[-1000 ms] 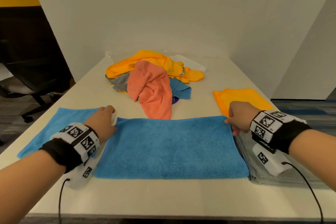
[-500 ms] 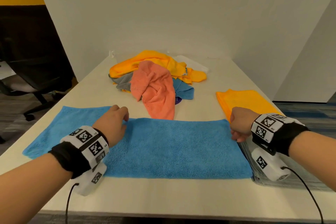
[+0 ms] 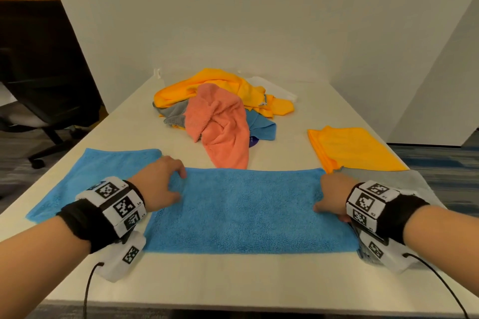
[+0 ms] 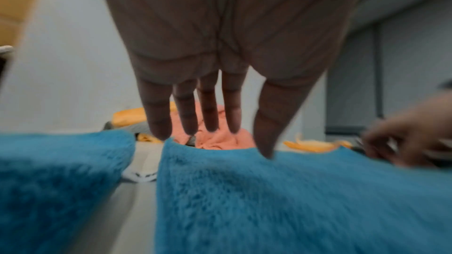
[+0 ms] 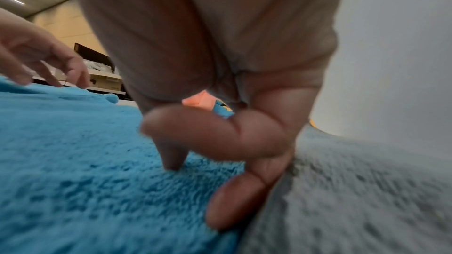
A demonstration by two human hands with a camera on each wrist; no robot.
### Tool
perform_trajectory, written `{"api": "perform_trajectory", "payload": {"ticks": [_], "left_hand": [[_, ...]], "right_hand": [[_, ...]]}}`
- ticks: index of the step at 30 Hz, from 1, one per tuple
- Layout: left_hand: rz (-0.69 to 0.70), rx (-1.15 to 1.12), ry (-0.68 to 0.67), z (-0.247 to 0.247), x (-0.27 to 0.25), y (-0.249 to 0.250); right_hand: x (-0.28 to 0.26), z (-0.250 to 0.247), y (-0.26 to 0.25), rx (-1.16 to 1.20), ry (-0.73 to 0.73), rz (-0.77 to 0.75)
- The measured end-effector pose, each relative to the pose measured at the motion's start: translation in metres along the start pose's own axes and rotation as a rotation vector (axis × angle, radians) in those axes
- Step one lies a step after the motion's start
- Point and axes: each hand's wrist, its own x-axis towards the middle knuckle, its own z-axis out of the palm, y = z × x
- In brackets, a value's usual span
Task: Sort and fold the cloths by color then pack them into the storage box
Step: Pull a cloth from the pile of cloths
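Folding blue towel [image 3: 246, 210] near table [image 3: 233, 277] edge | my left hand [image 3: 158, 186] fingers straight on its left end | my right hand [image 3: 333, 195] curled, pinching right end to lift it over | pile [image 3: 223, 111] far, unsorted; storage box unseen

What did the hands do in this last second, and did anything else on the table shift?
The left hand slid rightward from the left end onto the long folded blue cloth, fingers now straight. The right hand kept pinching its right end. The second blue cloth, folded orange cloth and mixed pile stayed put.
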Motion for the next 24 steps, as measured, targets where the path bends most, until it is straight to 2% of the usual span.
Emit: {"api": "perform_trajectory", "payload": {"ticks": [2,5,12,19,24], "left_hand": [[0.069,0.124,-0.144,0.005,-0.007,0.007],[0.052,0.231,-0.292,0.012,-0.014,0.01],[0.042,0.233,-0.321,0.014,-0.03,0.002],[0.013,0.233,-0.311,0.012,-0.037,0.002],[-0.003,0.225,-0.288,0.012,-0.035,0.004]], "right_hand": [[0.004,0.002,0.0,0.044,-0.006,0.024],[0.009,0.002,0.003,0.117,-0.035,0.058],[0.006,0.009,-0.002,-0.055,0.027,0.018],[0.009,0.014,-0.005,0.278,-0.028,0.058],[0.01,0.003,0.007,0.647,-0.064,0.089]]}}
